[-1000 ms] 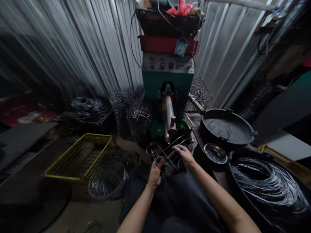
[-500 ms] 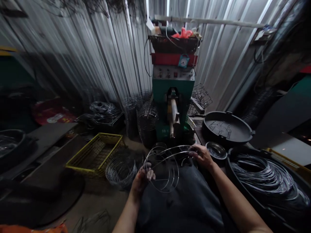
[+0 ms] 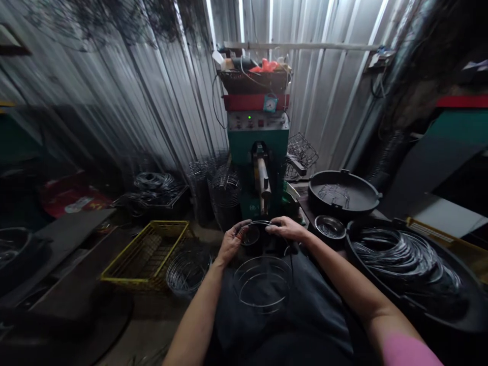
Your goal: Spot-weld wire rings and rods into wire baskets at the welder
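My left hand (image 3: 232,243) and my right hand (image 3: 286,228) are both closed, pinching a thin wire ring (image 3: 261,222) between them. A round frame of bent wire (image 3: 263,306) shows below the hands, over my dark apron (image 3: 316,305); I cannot tell whether it is joined to the ring. Just past my fingertips stands a green machine (image 3: 237,152) with a thick metal arm (image 3: 263,175) pointing toward me. A small round bowl (image 3: 250,237) sits low behind my left hand, partly hidden.
On the right, a big black tub (image 3: 353,254) holds coiled wire rings (image 3: 404,259). Beyond it are a metal bowl (image 3: 330,226) of small parts and a shallow black pan (image 3: 343,183). A yellow wire basket (image 3: 147,254) and a bundle of rings (image 3: 188,269) lie left.
My hands have come closer together and forward toward the machine, now side by side on the ring. The wire frame has swung to hang lower. A green light now glows on the machine's panel.
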{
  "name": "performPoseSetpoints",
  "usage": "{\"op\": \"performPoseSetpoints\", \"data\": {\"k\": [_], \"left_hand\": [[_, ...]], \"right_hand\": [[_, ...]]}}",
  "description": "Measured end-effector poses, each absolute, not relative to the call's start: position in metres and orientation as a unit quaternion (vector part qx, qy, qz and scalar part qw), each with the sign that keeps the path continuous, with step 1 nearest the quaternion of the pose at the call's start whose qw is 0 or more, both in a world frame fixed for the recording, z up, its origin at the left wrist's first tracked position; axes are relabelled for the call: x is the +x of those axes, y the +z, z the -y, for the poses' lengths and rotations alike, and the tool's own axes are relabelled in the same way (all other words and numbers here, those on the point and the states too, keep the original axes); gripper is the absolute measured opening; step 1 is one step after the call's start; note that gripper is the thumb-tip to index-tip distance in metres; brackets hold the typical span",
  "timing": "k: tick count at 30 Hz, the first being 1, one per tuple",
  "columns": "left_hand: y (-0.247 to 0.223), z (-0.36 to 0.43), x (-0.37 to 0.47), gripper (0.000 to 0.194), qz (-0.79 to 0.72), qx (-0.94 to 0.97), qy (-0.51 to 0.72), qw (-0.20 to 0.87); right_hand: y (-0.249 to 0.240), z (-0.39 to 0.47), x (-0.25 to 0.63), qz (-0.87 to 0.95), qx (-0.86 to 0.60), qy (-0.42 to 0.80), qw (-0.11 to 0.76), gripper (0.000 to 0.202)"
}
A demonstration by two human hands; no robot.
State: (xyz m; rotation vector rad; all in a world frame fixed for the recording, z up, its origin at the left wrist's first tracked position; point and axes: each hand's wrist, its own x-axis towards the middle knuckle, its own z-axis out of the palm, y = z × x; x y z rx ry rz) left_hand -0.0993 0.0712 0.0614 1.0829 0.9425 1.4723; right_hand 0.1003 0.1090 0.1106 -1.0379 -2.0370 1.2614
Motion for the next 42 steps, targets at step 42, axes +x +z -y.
{"op": "performPoseSetpoints", "data": {"k": [42], "left_hand": [[-0.059, 0.029, -0.094, 0.050, -0.558, 0.587, 0.448, 0.378]], "right_hand": [[0.033, -0.072, 0.078, 0.332, -0.360, 0.823, 0.289, 0.045]]}}
